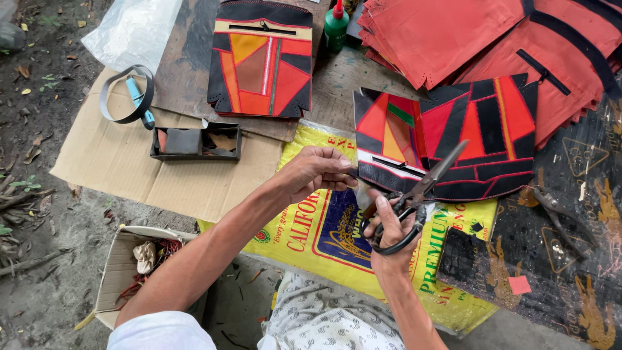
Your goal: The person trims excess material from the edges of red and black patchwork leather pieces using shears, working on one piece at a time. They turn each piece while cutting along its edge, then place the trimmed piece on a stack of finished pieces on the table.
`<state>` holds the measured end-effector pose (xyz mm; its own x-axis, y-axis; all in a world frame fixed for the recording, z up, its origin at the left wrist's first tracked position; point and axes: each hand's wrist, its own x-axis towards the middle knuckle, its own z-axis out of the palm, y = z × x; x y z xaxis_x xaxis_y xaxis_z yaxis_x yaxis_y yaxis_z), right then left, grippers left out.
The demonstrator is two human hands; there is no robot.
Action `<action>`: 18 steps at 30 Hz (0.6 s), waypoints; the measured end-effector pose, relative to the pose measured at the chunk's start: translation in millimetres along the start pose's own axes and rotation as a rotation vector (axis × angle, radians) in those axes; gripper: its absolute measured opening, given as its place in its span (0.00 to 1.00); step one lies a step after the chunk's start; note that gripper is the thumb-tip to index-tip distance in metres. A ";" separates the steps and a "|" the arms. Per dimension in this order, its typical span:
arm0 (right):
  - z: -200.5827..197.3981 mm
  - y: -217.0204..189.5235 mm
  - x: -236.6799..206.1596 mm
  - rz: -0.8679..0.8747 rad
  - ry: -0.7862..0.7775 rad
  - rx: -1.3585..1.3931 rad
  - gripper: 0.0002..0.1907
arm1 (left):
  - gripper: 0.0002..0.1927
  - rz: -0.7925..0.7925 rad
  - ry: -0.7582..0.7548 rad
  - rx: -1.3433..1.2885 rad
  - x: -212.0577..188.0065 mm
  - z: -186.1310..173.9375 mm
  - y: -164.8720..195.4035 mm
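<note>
Head view: my right hand (389,227) grips the scissors (414,198), fingers through the black loops, blades open and pointing up-right over the near patchwork panel (466,142). My left hand (317,172) is closed in a pinch on that panel's lower left edge, just beside the blades. The panel is red, orange and black, and lies partly on the yellow sack (324,227) and partly on the dark mat (583,259). A second patchwork panel (262,61) sits farther off on a board (188,58), well apart from my hands. Green bottle (335,27) stands just right of it. Red sheets (447,32) are stacked top right. Small black tray (197,142) sits on the cardboard (129,168), strap loop (126,94) beyond it. Pliers (557,210) lie on the mat, right of the scissors.
</note>
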<state>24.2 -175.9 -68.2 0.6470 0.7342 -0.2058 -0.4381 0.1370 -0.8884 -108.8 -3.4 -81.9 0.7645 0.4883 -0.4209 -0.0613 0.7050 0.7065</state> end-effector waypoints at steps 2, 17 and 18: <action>3.1 -0.6 3.1 0.038 0.008 0.029 0.10 | 0.12 -0.005 -0.046 -0.015 -8.3 -0.4 2.1; -10.0 -15.1 25.7 0.063 -0.095 0.131 0.08 | 0.23 0.793 0.394 1.193 -43.7 10.5 -12.2; -12.5 -16.2 27.5 0.073 -0.092 0.151 0.07 | 0.21 0.685 0.441 1.068 -26.7 15.2 -13.0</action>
<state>56.9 -166.3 -64.7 0.5534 0.8027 -0.2225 -0.5747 0.1746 -0.7995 -118.7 -33.4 -71.2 0.5004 0.8449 0.1891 0.3363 -0.3910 0.8568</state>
